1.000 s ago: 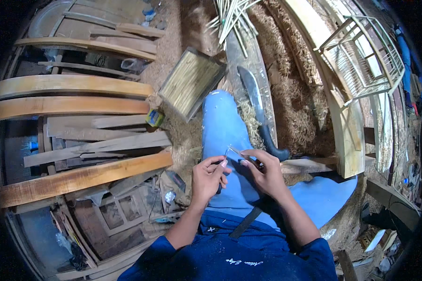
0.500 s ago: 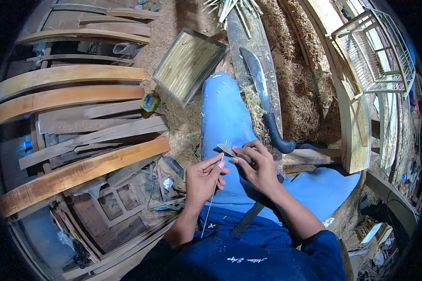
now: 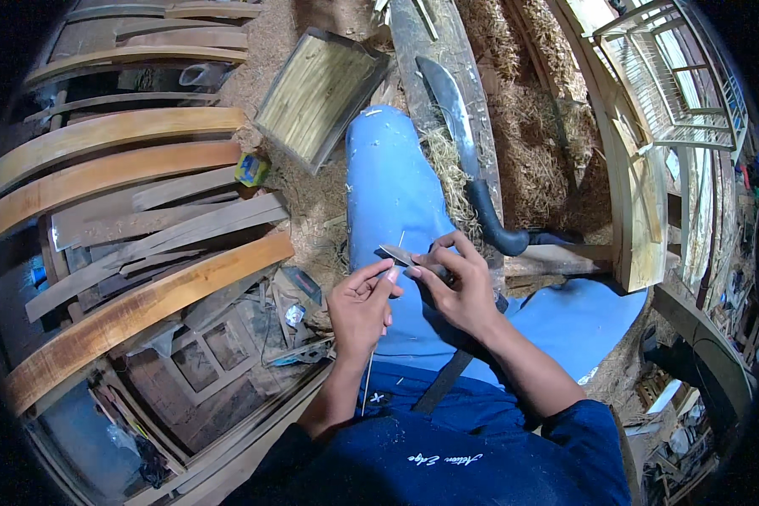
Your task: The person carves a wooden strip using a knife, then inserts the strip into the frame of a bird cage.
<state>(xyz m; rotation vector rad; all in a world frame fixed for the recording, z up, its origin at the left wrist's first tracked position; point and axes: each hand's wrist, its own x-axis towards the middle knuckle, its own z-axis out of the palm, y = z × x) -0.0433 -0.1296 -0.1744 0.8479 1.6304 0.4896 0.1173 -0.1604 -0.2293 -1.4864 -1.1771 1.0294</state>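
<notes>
Over blue trousers, hands close, pinching

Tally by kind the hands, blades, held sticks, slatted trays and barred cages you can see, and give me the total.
Hands: 2, left hand and right hand
Blades: 2, small knife and machete
Held stick: 1
Slatted tray: 1
Barred cage: 1
Total: 7
</notes>
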